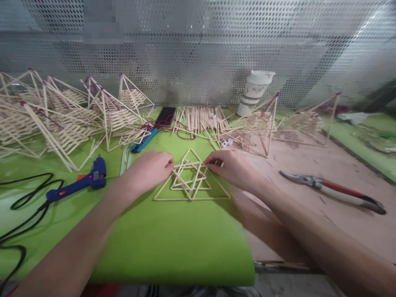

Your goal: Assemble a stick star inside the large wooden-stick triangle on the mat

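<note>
The stick assembly (pixel 191 189) lies flat on the green sheet (pixel 173 243), centred in front of the person and between the two hands; its outline is a large triangle with smaller triangles overlapping inside it; the apex of the large triangle points away from the person, toward the perforated metal panel (pixel 198 53); its base, the longest line in view, runs left to right on the near side; a vertex of an inner triangle points toward the person and meets the base near its middle

The left hand (pixel 151 167) is at the upper left side of the assembly; its fingers are curled and close together, with the tips at the left sloping side; the right hand (pixel 227 165) is at the upper right side; its thumb and index finger bend toward each other, the tips near together at the right sloping side; whether either set of fingers is clamped on a stick cannot be told

The glue gun (pixel 77 185) lies to the left of the left hand; the blue cutter (pixel 144 141) lies beyond that hand; the pruning shears (pixel 334 191) lie to the right, on the pinkish surface (pixel 340 169), with blades pointing left
</note>
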A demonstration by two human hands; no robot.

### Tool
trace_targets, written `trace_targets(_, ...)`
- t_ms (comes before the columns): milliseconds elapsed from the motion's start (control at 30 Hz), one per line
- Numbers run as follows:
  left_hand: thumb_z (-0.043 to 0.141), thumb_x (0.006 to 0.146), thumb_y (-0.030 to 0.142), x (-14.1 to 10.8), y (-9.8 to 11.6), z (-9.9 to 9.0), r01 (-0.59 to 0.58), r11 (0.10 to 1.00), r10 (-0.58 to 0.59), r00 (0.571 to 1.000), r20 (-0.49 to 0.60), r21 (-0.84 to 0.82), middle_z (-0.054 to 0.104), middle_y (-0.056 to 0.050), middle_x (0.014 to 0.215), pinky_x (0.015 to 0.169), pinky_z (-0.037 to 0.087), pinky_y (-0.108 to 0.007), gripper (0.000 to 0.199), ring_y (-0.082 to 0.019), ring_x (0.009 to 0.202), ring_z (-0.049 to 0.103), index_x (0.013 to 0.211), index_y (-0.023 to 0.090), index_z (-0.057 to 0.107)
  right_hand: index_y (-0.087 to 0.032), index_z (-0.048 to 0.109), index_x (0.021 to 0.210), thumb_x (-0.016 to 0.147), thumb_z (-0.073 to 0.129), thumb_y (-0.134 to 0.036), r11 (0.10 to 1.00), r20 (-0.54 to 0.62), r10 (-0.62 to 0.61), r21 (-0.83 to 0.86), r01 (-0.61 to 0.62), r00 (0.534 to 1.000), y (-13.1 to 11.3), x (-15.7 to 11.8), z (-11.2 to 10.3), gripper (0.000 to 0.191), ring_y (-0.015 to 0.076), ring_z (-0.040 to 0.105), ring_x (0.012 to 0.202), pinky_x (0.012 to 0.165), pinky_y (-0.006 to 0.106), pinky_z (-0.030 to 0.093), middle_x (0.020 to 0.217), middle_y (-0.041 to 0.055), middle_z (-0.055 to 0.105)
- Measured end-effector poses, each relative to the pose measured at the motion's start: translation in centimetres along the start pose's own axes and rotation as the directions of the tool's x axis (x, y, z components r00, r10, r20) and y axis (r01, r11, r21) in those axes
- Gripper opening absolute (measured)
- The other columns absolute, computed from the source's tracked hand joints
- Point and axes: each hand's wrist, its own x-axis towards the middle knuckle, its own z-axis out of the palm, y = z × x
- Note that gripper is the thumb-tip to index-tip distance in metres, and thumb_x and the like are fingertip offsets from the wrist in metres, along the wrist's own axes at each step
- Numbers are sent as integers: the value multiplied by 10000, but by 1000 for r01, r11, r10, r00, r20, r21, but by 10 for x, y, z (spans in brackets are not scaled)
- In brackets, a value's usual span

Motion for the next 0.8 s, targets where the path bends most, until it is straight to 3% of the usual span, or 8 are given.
trace_targets(133, 503, 1010, 212, 1, -3, -4, -18, 999, 22, 996, -88, 41, 652, -21, 622, 581, 338, -327, 365, -182, 584, 598, 653, 208, 575, -177, 832, 1005, 944, 710, -68, 1000, -25, -16, -15, 16, 1000, 0, 0, -1, 174, 168, 762, 788, 759, 292, 630, 958, 33, 834)
trace_targets(300, 586, 981, 213, 2, -8, -12, 33, 999, -35, 975, -220, -16, 747, -39, 690, 652, 445, -340, 298, -204, 623, 664, 726, 196, 739, -163, 822, 1003, 949, 703, -60, 1000, -29, -21, -13, 21, 999, -1, 0, -2, 166, 170, 761, 781, 743, 290, 615, 952, 44, 832)
trace_targets(400, 670, 953, 269, 3, -14, -18, 38, 978, -108, 933, -344, -204, 794, -52, 757, 667, 517, -349, 207, -211, 641, 697, 828, 188, 813, -161, 812, 977, 944, 698, -55, 998, -53, -56, 9, 56, 997, 2, 0, 0, 160, 177, 754, 761, 722, 301, 610, 935, 49, 828)
trace_targets(467, 717, 940, 321, 3, -17, -20, -24, 874, -154, 934, -323, -486, 823, -56, 831, 682, 572, -338, 186, -206, 690, 733, 872, 193, 834, -165, 802, 950, 943, 683, -60, 995, -96, -90, 38, 94, 991, 4, 0, 1, 159, 184, 748, 757, 711, 313, 609, 924, 51, 824)
trace_targets(567, 761, 940, 365, 1, -17, -21, -88, 565, -88, 982, -165, -820, 846, -64, 941, 707, 621, -300, 189, -182, 761, 765, 927, 198, 850, -175, 786, 933, 942, 652, -66, 986, -187, -125, 87, 143, 974, 6, 1, 2, 173, 192, 737, 769, 706, 324, 595, 910, 45, 815)
trace_targets(667, 767, 958, 352, 0, -12, -19, -84, 390, -6, 996, -93, -917, 846, -70, 943, 694, 627, -266, 183, -150, 740, 756, 954, 192, 855, -179, 770, 929, 949, 641, -79, 972, -258, -168, 116, 204, 951, 4, 0, 1, 164, 181, 712, 754, 672, 307, 560, 895, 37, 801)
trace_targets(800, 721, 1003, 390, -1, -8, -16, -131, 322, 41, 991, -125, -938, 837, -74, 928, 712, 635, -262, 248, -149, 757, 759, 960, 182, 850, -166, 754, 961, 982, 646, -96, 940, -263, -274, 132, 316, 925, 0, -3, 1, 130, 164, 684, 733, 658, 303, 562, 899, 45, 777)
